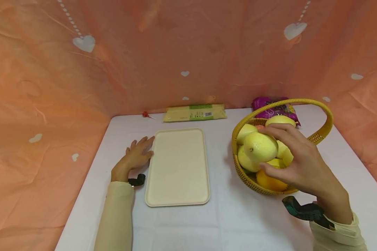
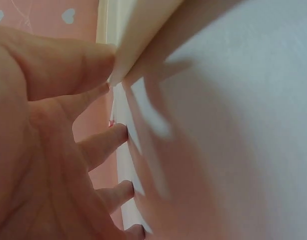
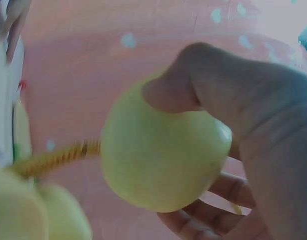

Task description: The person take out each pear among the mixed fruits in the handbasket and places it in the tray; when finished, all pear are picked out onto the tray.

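Note:
My right hand (image 1: 296, 160) holds a pale yellow-green pear (image 1: 260, 146) between thumb and fingers, over the wicker basket (image 1: 245, 179). In the right wrist view, the thumb presses one side of the pear (image 3: 161, 155) and the fingers curl round the other. More pale yellow-green fruit (image 1: 246, 161) and an orange-yellow fruit (image 1: 270, 181) lie in the basket, partly hidden by the hand. My left hand (image 1: 137, 157) rests at the left edge of a cream rectangular tray (image 1: 179, 167), its fingers spread. The left wrist view shows the thumb touching the tray's rim (image 2: 143, 35).
Along the back lie a red-wrapped lollipop (image 1: 145, 114), a flat yellow-and-green packet (image 1: 194, 113) and a purple bag (image 1: 276, 111) behind the basket. The basket's tall arched handle (image 1: 328, 120) rises behind my right hand. A white cloth (image 1: 188, 230) covers the table, with orange drapes around.

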Action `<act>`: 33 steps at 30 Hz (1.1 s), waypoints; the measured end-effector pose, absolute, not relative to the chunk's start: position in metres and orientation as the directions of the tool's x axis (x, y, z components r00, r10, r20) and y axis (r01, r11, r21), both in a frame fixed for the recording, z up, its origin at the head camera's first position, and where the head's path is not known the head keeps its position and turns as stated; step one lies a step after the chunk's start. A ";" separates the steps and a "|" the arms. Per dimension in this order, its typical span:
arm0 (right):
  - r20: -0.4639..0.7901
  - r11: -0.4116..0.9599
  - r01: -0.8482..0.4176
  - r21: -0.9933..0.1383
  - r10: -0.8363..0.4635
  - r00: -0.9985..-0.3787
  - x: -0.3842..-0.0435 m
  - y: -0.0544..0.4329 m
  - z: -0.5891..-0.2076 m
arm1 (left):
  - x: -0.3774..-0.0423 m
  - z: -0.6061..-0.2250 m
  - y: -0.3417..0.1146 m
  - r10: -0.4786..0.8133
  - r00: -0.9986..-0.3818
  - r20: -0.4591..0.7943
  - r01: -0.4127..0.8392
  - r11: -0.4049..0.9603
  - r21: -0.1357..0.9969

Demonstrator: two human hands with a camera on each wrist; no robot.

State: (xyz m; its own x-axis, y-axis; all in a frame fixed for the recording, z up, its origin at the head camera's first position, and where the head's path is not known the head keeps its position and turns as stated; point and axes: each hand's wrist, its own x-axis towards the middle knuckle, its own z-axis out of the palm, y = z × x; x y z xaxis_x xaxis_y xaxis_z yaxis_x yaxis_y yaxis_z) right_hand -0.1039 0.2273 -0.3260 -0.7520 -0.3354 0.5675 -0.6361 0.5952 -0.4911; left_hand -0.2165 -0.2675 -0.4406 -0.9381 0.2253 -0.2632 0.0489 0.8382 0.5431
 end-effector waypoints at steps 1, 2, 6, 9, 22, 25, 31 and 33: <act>0.580 0.579 -0.646 -0.497 -0.333 -0.744 -0.107 0.222 -0.323 | -0.217 -0.441 -0.268 0.228 -0.938 -0.262 0.053 0.839 0.541; 0.589 0.563 -0.654 -0.505 -0.330 -0.738 -0.109 0.216 -0.319 | -0.216 -0.441 -0.268 0.231 -0.937 -0.263 0.057 0.841 0.537; 0.616 0.488 -0.677 -0.551 -0.310 -0.724 -0.119 0.193 -0.312 | -0.216 -0.441 -0.270 0.237 -0.934 -0.269 0.058 0.841 0.539; 0.608 0.408 -0.682 -0.607 -0.315 -0.729 -0.125 0.176 -0.312 | -0.216 -0.440 -0.271 0.238 -0.932 -0.274 0.055 0.839 0.541; 0.549 0.088 -0.625 -0.776 -0.396 -0.737 -0.171 0.099 -0.333 | -0.217 -0.442 -0.271 0.227 -0.936 -0.268 0.052 0.845 0.532; 0.526 0.076 -0.602 -0.795 -0.408 -0.746 -0.183 0.082 -0.342 | -0.216 -0.442 -0.271 0.213 -0.938 -0.274 0.038 0.847 0.531; 0.475 0.104 -0.561 -0.821 -0.418 -0.774 -0.202 0.055 -0.358 | -0.215 -0.440 -0.270 0.201 -0.934 -0.295 0.014 0.846 0.533; 0.463 0.106 -0.548 -0.829 -0.419 -0.781 -0.208 0.047 -0.364 | -0.215 -0.440 -0.269 0.198 -0.933 -0.300 0.009 0.848 0.531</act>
State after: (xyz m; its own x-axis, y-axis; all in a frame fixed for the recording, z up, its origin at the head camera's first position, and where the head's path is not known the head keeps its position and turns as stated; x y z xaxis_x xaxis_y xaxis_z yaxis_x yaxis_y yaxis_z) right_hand -0.2080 0.0473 -0.3637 -0.7809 -0.4194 0.4629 -0.5485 0.1058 -0.8295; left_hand -0.2152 -0.2692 -0.4398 -0.9330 0.1984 -0.3002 0.0095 0.8476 0.5306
